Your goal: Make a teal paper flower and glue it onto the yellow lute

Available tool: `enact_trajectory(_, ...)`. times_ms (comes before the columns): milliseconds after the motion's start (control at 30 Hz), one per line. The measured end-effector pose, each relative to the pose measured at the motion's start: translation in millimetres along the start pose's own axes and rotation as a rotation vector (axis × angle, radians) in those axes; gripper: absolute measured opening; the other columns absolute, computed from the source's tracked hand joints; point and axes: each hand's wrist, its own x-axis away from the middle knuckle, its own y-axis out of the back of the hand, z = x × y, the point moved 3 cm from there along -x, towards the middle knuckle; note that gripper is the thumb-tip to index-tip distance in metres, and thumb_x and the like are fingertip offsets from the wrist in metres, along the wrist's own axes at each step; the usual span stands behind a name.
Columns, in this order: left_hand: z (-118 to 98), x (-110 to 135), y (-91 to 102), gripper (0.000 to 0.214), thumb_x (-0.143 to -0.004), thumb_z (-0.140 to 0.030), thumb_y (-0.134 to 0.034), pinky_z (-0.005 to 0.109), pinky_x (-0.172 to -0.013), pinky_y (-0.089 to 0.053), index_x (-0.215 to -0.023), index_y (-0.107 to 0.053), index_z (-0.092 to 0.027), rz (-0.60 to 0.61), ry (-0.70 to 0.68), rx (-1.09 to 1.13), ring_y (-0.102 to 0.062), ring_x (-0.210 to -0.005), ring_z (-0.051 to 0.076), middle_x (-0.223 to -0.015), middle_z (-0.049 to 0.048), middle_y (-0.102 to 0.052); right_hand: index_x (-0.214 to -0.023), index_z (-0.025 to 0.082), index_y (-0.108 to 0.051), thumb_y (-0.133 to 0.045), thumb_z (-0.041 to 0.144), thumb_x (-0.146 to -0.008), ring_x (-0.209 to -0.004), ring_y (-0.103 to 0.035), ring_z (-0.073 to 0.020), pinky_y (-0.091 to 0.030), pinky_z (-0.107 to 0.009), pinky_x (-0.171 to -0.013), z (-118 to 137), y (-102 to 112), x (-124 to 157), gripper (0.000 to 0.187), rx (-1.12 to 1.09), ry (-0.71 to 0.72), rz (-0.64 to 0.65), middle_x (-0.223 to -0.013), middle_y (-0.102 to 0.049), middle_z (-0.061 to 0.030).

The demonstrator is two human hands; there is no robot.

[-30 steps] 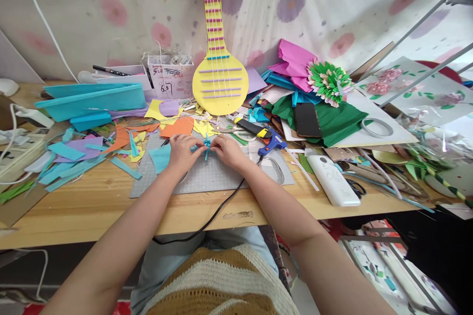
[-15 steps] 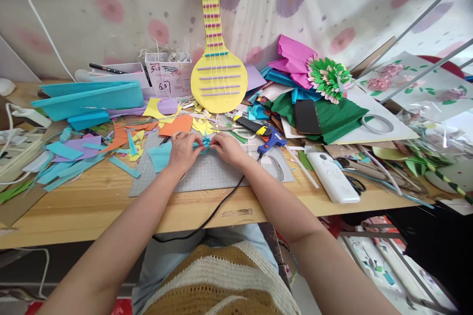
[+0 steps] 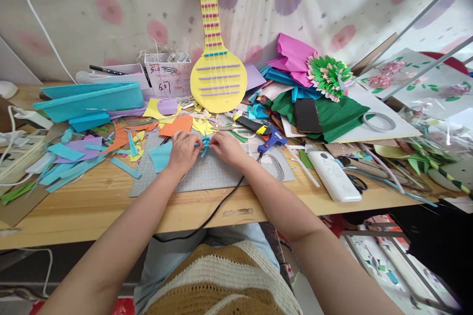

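Observation:
Between my fingertips, over the grey cutting mat, is a small blue piece of cut paper with thin strips sticking out. My left hand pinches it from the left, thumb and fingers together. From the right, my right hand pinches the same piece. A light-blue paper sheet lies beside my left hand on the mat. Right of my right hand are a blue glue gun and a yellow-and-black utility knife. Scissors with a pale handle lie partly under the knife.
A yellow paper lute stands at the back. Paper scraps cover the left. A phone, a white power bank and a paper flower lie right. A black cable crosses the table's front edge.
The blue paper piece has turned slightly between my fingertips, and a strip now points down toward me. My hands stay in nearly the same place.

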Motion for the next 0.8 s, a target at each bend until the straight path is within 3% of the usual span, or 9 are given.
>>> enact_trajectory(267, -2.9, 1.1, 1.2, 0.009, -0.076, -0.034, -0.062, 0.04, -0.083, -0.031, -0.078, -0.066, -0.026, -0.033, 0.049, -0.02, -0.049, -0.092, 0.023, -0.084, 0.005, -0.062, -0.082, 0.015, -0.06, -0.052, 0.012, -0.083, -0.083, -0.052, -0.017, -0.039, -0.026, -0.074, 2.5, 0.3, 0.8, 0.008, 0.045, 0.013, 0.007, -0.085, -0.058, -0.0064)
enact_trajectory(567, -0.4, 1.7, 1.1, 0.013, -0.078, -0.031, -0.061, 0.041, -0.083, -0.03, -0.069, -0.065, -0.023, -0.03, 0.03, -0.035, -0.05, -0.088, 0.022, -0.077, 0.0036, -0.061, -0.081, 0.015, -0.059, -0.051, 0.014, -0.084, -0.082, -0.051, -0.0157, -0.038, -0.025, -0.074, 6.5, 0.2, 1.3, 0.009, 0.03, 0.114, -0.018, -0.083, -0.056, -0.0051)
enact_trajectory(800, -1.9, 2.3, 1.1, 0.014, -0.081, -0.029, -0.056, 0.042, -0.085, -0.029, -0.072, -0.064, -0.022, -0.05, -0.016, -0.083, -0.05, -0.09, 0.023, -0.079, 0.005, -0.062, -0.08, 0.016, -0.058, -0.05, 0.014, -0.084, -0.084, -0.05, -0.0176, -0.038, -0.027, -0.074, 10.8, -0.3, 0.2, 0.01, 0.069, 0.057, -0.059, -0.084, -0.055, -0.0061)
